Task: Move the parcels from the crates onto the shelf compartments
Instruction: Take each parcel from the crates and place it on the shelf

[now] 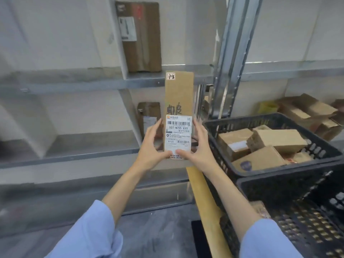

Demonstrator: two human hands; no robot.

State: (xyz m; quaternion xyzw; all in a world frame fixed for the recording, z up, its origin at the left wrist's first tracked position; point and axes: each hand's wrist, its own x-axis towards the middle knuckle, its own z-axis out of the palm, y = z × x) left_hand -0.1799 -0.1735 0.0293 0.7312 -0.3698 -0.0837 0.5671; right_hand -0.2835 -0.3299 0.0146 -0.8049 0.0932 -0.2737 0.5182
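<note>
Both hands clamp one tall parcel [179, 94] between them. The left hand [151, 146] wraps its left edge and the right hand [202, 146] wraps its right edge. Each thumb is pressed flat on the lower front and the fingers are curled round toward the back, so neither hand is spread. The two thumb tips nearly meet at the bottom of the white shipping label [178, 131]. How far the fingers reach behind the card cannot be seen. The tall parcel is a narrow brown cardboard box held upright in the air in front of the shelf [74, 84]. Its top edge overlaps the shelf's middle ledge, close to the shelf's steel upright [232, 53]. The label covers its lower half, with barcodes and the print "507-N705 A33". Above that are dark handwritten marks, and a small white sticker sits at the top left corner. Inside the shelf, a brown box [143, 38] stands in the upper compartment and another, blurred, box [149, 116] stands in the one below. In front of the shelf's right bay sits a black crate [279, 118] holding several cardboard parcels [277, 139].
</note>
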